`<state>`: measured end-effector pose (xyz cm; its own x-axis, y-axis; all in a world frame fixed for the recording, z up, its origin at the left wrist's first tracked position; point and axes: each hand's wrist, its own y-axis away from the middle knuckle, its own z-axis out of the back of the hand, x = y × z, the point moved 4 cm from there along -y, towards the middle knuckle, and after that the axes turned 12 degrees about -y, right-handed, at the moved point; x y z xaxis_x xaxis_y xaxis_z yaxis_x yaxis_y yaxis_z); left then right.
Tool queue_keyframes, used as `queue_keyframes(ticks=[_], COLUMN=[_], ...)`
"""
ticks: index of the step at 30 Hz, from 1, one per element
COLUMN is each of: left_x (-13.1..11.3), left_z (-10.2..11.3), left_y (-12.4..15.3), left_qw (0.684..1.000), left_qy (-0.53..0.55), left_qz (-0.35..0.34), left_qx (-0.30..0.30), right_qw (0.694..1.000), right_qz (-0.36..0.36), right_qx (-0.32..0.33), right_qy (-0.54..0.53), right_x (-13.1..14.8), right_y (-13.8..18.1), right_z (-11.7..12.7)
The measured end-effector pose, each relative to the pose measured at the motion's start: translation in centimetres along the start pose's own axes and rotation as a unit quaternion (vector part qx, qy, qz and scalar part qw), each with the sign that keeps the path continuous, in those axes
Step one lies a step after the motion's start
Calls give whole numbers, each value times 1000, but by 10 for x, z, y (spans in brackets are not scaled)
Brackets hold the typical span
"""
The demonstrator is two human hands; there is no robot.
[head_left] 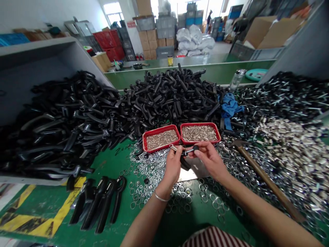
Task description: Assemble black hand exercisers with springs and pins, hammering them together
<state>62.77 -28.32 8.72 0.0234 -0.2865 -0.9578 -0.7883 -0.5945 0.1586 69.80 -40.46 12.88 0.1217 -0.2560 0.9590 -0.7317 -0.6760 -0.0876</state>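
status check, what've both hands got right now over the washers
Left hand and right hand both pinch one small metal-and-black part. Held above loose washers, just before two red trays. Hammer lies right, apart.

Two red trays sit just ahead of my hands, black handle pile walling behind them. Hammer blocks right of right hand. Bare green table left of left hand: passable.
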Motion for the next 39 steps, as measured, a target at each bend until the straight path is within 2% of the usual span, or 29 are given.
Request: queue_keyframes(ticks=[4,8,13,16,18,20,22,26,28,29,31,33,35,37,38,39], left_x=[-4,-6,-12,-19,-23,-26,-27,-31,-33,-33,-31,-27,-23,-23,-24,-26], left_z=[6,1,-4,-1,0,1,1,2,2,2,4,8,10,11,11,9], left_y=[-2,1,5,7,7,8,8,8,9,8,5,1,-2,-3,-3,-2], left_qw=[998,994,990,982,974,963,950,921,913,912,918,930,940,942,939,935], left_qy=[-50,-103,-128,-176,-215,-255,-292,-336,-336,-334,-328,-319,-306,-300,-302,-306], left_qz=[-23,-12,-17,-37,-56,-81,-110,-196,-230,-235,-214,-174,-145,-147,-159,-174], left_qx=[-4,28,59,54,42,28,9,0,29,44,59,49,33,25,28,36], right_qw=[991,951,956,936,943,964,967,970,958,941,913,924,939,928,925,930], right_qz=[-7,78,104,129,73,-49,-154,-169,-234,-281,-337,-294,-156,-24,-3,-25], right_qx=[34,71,59,128,146,145,142,113,154,188,230,214,157,121,126,151], right_qy=[128,291,267,303,291,218,146,130,65,29,18,117,262,352,357,335], right_x=[1,5,0,4,3,-4,-12,-17,-22,-25,-28,-24,-14,-4,-4,-7], right_y=[1,8,10,5,0,-4,-2,-1,2,4,5,-1,-9,-10,-9,-7], right_z=[13,16,19,16,15,14,9,6,6,5,6,12,16,15,13,12])
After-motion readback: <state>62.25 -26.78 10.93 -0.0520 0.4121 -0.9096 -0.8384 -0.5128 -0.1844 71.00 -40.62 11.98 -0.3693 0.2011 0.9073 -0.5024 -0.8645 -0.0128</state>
